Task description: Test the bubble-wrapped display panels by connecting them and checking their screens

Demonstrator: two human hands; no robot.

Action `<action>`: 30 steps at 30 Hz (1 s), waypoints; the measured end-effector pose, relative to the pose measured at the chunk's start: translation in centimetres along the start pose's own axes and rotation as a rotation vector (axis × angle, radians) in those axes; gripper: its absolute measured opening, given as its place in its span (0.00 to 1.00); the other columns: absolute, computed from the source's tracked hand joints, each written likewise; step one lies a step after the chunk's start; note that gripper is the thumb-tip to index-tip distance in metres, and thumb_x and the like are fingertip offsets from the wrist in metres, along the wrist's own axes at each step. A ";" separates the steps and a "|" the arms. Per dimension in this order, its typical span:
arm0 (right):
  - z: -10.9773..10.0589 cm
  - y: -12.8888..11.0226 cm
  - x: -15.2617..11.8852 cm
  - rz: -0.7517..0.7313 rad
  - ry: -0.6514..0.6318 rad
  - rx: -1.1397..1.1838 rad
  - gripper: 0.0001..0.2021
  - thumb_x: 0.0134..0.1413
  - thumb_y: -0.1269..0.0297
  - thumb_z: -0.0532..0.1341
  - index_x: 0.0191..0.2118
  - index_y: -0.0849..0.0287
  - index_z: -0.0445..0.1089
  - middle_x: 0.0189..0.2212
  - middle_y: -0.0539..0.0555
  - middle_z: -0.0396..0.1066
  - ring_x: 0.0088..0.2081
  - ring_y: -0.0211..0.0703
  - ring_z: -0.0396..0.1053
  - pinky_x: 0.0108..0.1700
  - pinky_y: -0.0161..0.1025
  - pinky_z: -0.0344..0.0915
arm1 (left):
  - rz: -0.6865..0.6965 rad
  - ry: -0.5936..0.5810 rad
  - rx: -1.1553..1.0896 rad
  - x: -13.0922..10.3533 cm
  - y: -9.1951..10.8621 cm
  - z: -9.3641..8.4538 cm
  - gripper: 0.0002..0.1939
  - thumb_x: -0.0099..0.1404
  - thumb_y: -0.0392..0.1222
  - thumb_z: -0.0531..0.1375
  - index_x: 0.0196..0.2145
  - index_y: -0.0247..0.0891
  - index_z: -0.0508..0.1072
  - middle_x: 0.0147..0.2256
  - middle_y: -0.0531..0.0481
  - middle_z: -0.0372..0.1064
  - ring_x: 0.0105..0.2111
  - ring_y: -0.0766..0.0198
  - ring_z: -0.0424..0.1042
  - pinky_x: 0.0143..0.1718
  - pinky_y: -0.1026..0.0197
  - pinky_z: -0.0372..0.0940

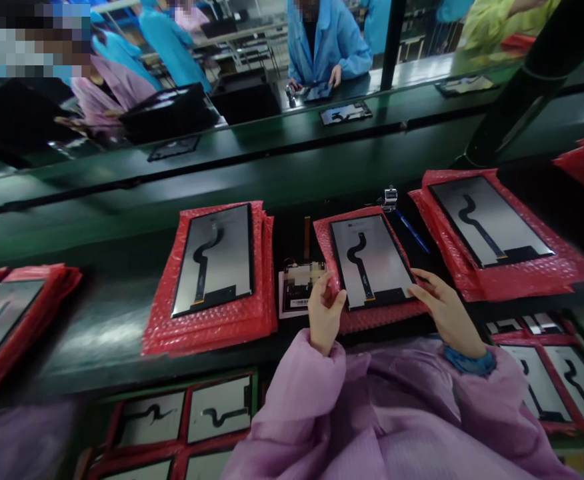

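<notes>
In front of me a grey-backed display panel (372, 260) with a black S-shaped flex cable (358, 257) lies over a red bubble-wrap bag (327, 233). My left hand (326, 312) is closed at the panel's lower left edge, thumb and fingers pinching it. At the lower right corner, my right hand (449, 313) grips the panel's edge between thumb and fingers. Just left of my left hand sits a small device with an exposed circuit board (302, 283). A blue pen (412, 232) and a small metal piece (390, 197) lie beyond the panel, to the right.
Red bubble-wrap stacks topped with panels stand left (215, 260) and right (492, 220). Trays of panels (219, 410) sit below the bench edge. A dark slanted post (515, 100) rises at right. Across the green conveyor (292, 163), a person in blue (329, 40) handles a screen.
</notes>
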State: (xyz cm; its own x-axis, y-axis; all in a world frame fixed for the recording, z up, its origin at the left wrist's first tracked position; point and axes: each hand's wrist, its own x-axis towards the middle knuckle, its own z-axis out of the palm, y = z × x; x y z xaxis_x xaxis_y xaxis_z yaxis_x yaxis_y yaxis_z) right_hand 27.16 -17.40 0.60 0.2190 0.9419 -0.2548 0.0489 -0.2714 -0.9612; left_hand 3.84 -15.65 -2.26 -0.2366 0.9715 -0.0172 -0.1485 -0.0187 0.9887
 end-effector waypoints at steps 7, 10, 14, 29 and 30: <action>-0.2 0.4 0.5 -0.053 0.002 0.019 0.34 0.47 0.47 0.71 0.58 0.56 0.67 0.41 0.55 0.76 0.44 0.47 0.73 0.51 0.46 0.70 | 0.126 -0.007 0.258 -1.2 0.5 0.4 0.17 0.65 0.45 0.65 0.51 0.42 0.75 0.57 0.41 0.72 0.57 0.51 0.71 0.61 0.49 0.65; 0.1 1.0 0.6 -0.107 0.057 -0.075 0.32 0.50 0.47 0.69 0.57 0.57 0.67 0.38 0.54 0.74 0.40 0.47 0.72 0.47 0.45 0.70 | 0.411 0.029 0.510 -1.5 1.8 0.2 0.11 0.70 0.41 0.59 0.47 0.43 0.78 0.56 0.42 0.73 0.59 0.51 0.68 0.64 0.46 0.61; 0.4 1.7 0.8 -0.213 0.122 -0.309 0.26 0.54 0.46 0.64 0.52 0.59 0.68 0.36 0.55 0.71 0.38 0.48 0.70 0.45 0.47 0.69 | 0.567 -0.013 0.686 1.3 4.1 -1.0 0.12 0.72 0.40 0.55 0.47 0.42 0.76 0.51 0.41 0.74 0.55 0.53 0.71 0.61 0.48 0.63; 8.6 -7.0 9.3 -0.823 -0.287 -1.177 0.26 0.63 0.60 0.58 0.62 0.70 0.65 0.61 0.71 0.65 0.64 0.65 0.61 0.65 0.59 0.60 | 0.197 0.014 1.018 12.8 4.1 -1.5 0.27 0.60 0.26 0.59 0.57 0.32 0.64 0.39 0.43 0.73 0.45 0.52 0.73 0.49 0.51 0.66; 8.9 -6.4 10.0 -0.814 -0.277 -1.173 0.28 0.62 0.59 0.59 0.63 0.70 0.64 0.62 0.71 0.64 0.65 0.65 0.60 0.65 0.60 0.60 | 0.171 0.028 0.914 12.8 4.0 -1.7 0.27 0.59 0.26 0.60 0.56 0.32 0.64 0.35 0.47 0.71 0.41 0.55 0.73 0.46 0.54 0.66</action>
State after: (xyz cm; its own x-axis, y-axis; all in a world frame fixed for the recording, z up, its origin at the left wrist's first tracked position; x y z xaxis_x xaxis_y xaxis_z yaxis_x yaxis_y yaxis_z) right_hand 20.36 -4.44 3.30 -0.4426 0.8813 0.1656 0.8474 0.4715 -0.2443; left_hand -1.43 -3.65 1.21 -0.2108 0.9663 0.1476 0.7015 0.0444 0.7112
